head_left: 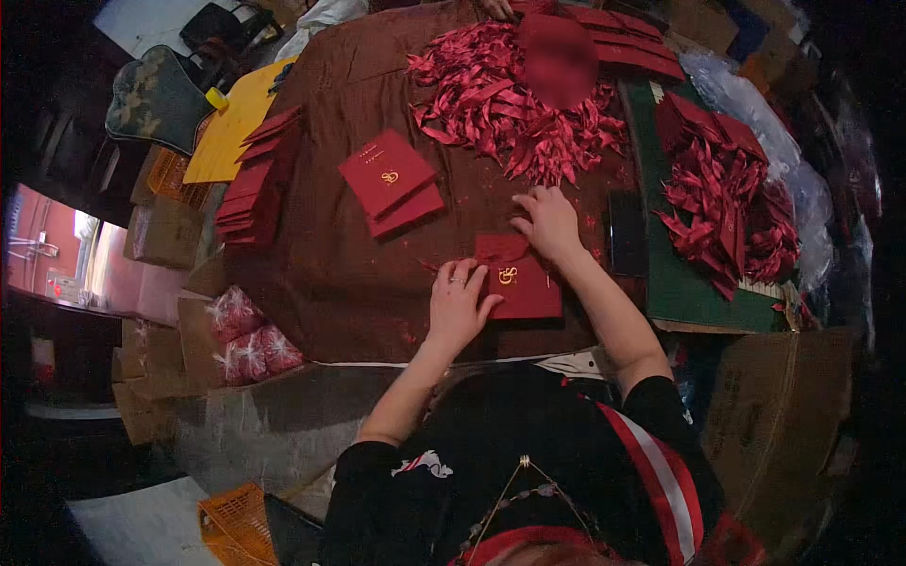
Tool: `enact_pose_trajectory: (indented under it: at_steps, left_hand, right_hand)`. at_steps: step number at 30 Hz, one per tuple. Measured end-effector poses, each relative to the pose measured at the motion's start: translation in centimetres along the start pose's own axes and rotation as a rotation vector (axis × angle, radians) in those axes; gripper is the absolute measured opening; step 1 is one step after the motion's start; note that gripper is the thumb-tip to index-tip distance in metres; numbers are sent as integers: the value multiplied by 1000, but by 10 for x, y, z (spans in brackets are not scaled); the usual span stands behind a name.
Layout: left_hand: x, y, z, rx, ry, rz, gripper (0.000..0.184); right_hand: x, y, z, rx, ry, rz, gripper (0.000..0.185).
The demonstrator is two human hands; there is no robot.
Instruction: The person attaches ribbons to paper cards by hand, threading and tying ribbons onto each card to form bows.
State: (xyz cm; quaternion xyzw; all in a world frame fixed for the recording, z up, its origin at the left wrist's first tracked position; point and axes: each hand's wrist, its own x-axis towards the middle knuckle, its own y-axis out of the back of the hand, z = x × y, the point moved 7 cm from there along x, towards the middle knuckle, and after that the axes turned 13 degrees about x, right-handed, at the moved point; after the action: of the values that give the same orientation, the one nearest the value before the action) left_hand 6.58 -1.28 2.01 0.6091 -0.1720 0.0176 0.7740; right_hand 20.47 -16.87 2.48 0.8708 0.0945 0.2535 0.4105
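Head view: red folder w/ gold logo (533,294) lay flat on the cloth-covered desk (330,316), close to the wearer's edge, logo sideways to the wearer; placement judged to suit short-reach work by both hands. L hand (456,304) was at the folder's L side, fingers near one another, thumb apart and reaching onto the cover, prob. to steady it; whether they pinched the edge, cannot tell. R hand (550,224) was just beyond the folder's far R part, near the lower ends of the ribbon heap (481,90); fingers part-curled and slightly spread, any grip on a ribbon n/v. Heap sat at the far side, ends toward R hand, presumably for easy access. Two overlapping folders (389,177) lay L of centre, apart from the one at hand, prob. to avoid mix-up. Overlapping folder stack (253,200) lined the desk's L side, approx. fanned, likely for single pick-up. Dark flat item (625,233) lay R of R hand; ID unclear.
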Motion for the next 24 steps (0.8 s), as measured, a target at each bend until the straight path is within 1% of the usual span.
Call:
enact_pose_trajectory:
  at_steps: [1,2,3,5,6,8,9,11,12,14,15,18,19,22,23,24]
  left_hand:
    - [2,1,-1,16,-11,10,51]
    - [3,1,-1,31,-20,17,50]
    - [-5,2,7,-21,-10,14,50]
    - [3,0,-3,8,-24,25,53]
    - [10,-4,-6,10,-4,32,52]
    - [22,-8,-8,-2,-19,80,52]
    - [26,-8,-9,16,-3,112,53]
    - [36,-6,-12,-7,75,160,50]
    - [40,-6,-14,29,142,168,53]
    - [39,-10,-18,-2,192,222,50]
    - [39,-14,-21,-14,216,186,45]
    - [32,-18,-22,-3,250,183,45]
    - [29,-15,-19,-2,218,209,47]
    - [22,-4,-8,-19,240,138,55]
    - [21,-5,-7,-16,242,136,55]
    - [20,-9,-9,-25,289,114,55]
  right_hand:
    - [3,-7,3,-43,4,-62,24]
    - [6,-12,5,4,15,-86,20]
    - [-6,-8,4,-4,3,-115,20]
    - [-1,-3,2,139,3,6,17]
    - [0,12,-8,271,26,101,15]
    - [-8,26,-17,472,77,197,15]
    - [-12,28,-23,589,-10,204,16]
    - [-21,21,-24,688,-65,122,19]
    - [-26,25,-33,534,107,93,20]
    - [-34,17,-39,519,187,56,20]
    - [-38,8,-38,402,179,-11,17]
    - [-48,-4,-37,379,187,-30,14]
    - [-49,-4,-37,404,175,-3,14]
    - [-47,-6,-38,385,168,-1,15]
    - [-46,-5,-39,395,172,11,16]
    - [-44,0,-43,413,180,34,17]
